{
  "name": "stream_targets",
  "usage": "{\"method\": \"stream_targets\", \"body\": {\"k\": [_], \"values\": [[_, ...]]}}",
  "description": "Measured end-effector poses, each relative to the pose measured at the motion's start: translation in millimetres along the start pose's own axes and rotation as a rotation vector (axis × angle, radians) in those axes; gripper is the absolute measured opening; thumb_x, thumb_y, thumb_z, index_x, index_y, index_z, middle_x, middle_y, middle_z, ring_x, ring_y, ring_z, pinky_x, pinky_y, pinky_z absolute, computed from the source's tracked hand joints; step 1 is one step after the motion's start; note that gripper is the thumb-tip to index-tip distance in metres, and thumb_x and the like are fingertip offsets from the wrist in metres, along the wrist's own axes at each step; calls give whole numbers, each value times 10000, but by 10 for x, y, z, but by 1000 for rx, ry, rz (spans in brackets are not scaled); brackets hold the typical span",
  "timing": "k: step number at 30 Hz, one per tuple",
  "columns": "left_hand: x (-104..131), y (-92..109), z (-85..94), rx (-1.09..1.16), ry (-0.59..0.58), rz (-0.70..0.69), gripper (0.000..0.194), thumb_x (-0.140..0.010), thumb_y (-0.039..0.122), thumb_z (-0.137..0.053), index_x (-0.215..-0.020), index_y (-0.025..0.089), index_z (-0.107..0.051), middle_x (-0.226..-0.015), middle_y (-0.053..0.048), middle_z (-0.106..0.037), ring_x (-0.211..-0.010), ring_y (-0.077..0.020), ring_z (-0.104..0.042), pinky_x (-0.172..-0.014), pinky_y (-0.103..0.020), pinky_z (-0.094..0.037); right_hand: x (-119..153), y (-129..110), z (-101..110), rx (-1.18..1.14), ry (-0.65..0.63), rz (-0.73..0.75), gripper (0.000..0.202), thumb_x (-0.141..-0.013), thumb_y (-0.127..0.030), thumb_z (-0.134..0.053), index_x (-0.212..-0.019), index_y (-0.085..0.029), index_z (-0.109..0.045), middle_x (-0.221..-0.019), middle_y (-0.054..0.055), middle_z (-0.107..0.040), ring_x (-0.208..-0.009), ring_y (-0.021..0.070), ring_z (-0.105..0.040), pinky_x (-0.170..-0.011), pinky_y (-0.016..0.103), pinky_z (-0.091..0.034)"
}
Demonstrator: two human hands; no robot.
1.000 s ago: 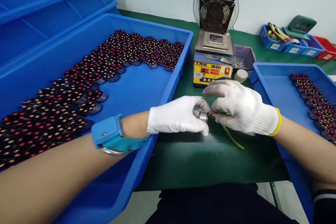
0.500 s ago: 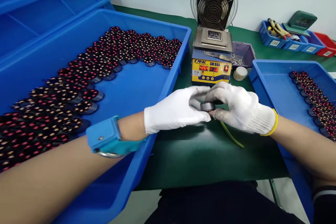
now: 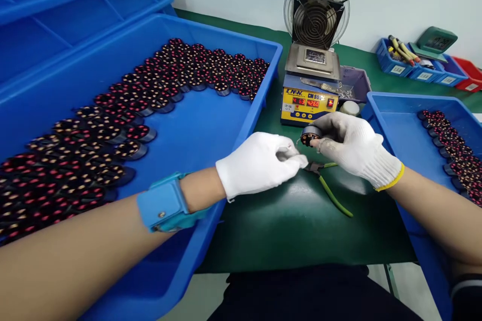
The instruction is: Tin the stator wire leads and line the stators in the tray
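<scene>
My right hand [image 3: 352,145], in a white knit glove with a yellow cuff, holds a round black part with a grey rim [image 3: 310,136] between thumb and fingers. The part is tilted so copper-coloured spots on its face show, and a thin wire sticks out at its left. My left hand [image 3: 263,163], also gloved in white, is just left of and below the part, apart from it. Its thumb and fingertips are pressed together; whatever they hold, if anything, is too small to name. Green-handled pliers [image 3: 332,195] lie on the table beneath the hands.
Left stands a large blue tray [image 3: 248,120] with several round parts; right, another blue tray [image 3: 391,98] holds more. Behind my hands are a yellow-and-blue heating unit [image 3: 309,105], a fan [image 3: 315,22], a round white container [image 3: 350,108] and a purple bin [image 3: 363,83].
My hands have separated. The round part has gone up and right with my right hand and now shows its face. My left hand has left it, and the pliers are more visible.
</scene>
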State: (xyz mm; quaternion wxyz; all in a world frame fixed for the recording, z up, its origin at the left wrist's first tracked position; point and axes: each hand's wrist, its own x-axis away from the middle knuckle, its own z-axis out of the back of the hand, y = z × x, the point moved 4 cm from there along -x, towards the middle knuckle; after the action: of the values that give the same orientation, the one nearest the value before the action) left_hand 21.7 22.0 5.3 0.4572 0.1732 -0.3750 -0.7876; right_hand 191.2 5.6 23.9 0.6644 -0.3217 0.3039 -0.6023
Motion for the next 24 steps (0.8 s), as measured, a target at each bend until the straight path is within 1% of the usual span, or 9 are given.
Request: {"method": "stream_targets", "body": {"k": [2, 4, 7, 10, 12, 14, 17, 20, 24], "values": [[-1, 15, 27, -8, 35, 1, 284, -739, 392, -644, -559, 187, -564, -510, 18, -584, -484, -124, -520, -508, -258, -386, -37, 37, 8, -159, -4, -67, 209, -747, -253, -698, -939, -169, -686, -919, 30, -715, -778, 160, -653, -665, 255, -532], [-4, 11, 65, 9, 136, 44, 282, -687, 447, -699, -683, 184, -595, -565, 18, -608, -509, -134, -541, -518, -260, -405, -60, 60, 4, -276, -6, -126, 226, -740, -265, -716, -932, -149, -681, -848, 33, -707, -708, 139, -637, -622, 236, -526], [-21, 0, 35, 66, 129, 99, 511, -580, 530, -783, -920, 182, -627, -707, 2, -680, -593, -167, -609, -542, -264, -451, -71, 77, -39, -382, -27, -181, 234, -743, -269, -721, -935, -144, -670, -789, 26, -693, -631, 115, -609, -570, 218, -509], [-28, 3, -24, 179, 36, 98, 335, -662, 488, -745, -745, 186, -625, -658, 6, -673, -579, -156, -618, -539, -247, -457, -80, 96, -97, -408, -31, -195, 232, -736, -258, -731, -927, -148, -657, -790, 20, -692, -625, 105, -606, -552, 201, -496], [-18, -4, -17, 284, 38, 89, 294, -756, 447, -676, -654, 180, -609, -594, 7, -651, -522, -133, -601, -525, -237, -455, -94, 106, -124, -412, -28, -186, 229, -735, -259, -735, -915, -145, -650, -732, 6, -673, -599, 96, -591, -528, 189, -476], [-5, -27, 37, 388, 114, 86, 273, -791, 419, -650, -675, 173, -631, -557, 6, -637, -459, -118, -570, -480, -234, -437, -108, 111, -128, -422, -18, -182, 216, -736, -255, -735, -895, -140, -645, -667, -8, -645, -567, 89, -575, -512, 184, -461], [11, -74, 162, 494, 349, 64, 309, -823, 459, -613, -708, 173, -622, -508, 10, -594, -396, -107, -512, -419, -240, -384, -116, 111, -105, -430, 19, -197, 192, -745, -246, -724, -884, -140, -643, -649, -9, -634, -561, 92, -584, -522, 189, -472], [12, -51, 201, 390, 446, -4, 392, -857, 543, -547, -691, 187, -557, -548, 14, -578, -449, -102, -518, -470, -248, -395, -109, 101, -114, -425, 25, -202, 193, -752, -257, -725, -896, -152, -649, -664, -6, -642, -561, 95, -588, -524, 193, -485], [23, 16, 117, 159, 328, 0, 394, -883, 481, -541, -621, 189, -512, -518, 30, -545, -478, -96, -516, -509, -243, -402, -118, 110, -162, -415, -17, -195, 190, -759, -277, -731, -896, -170, -655, -657, -6, -643, -552, 103, -578, -538, 211, -502]]}}
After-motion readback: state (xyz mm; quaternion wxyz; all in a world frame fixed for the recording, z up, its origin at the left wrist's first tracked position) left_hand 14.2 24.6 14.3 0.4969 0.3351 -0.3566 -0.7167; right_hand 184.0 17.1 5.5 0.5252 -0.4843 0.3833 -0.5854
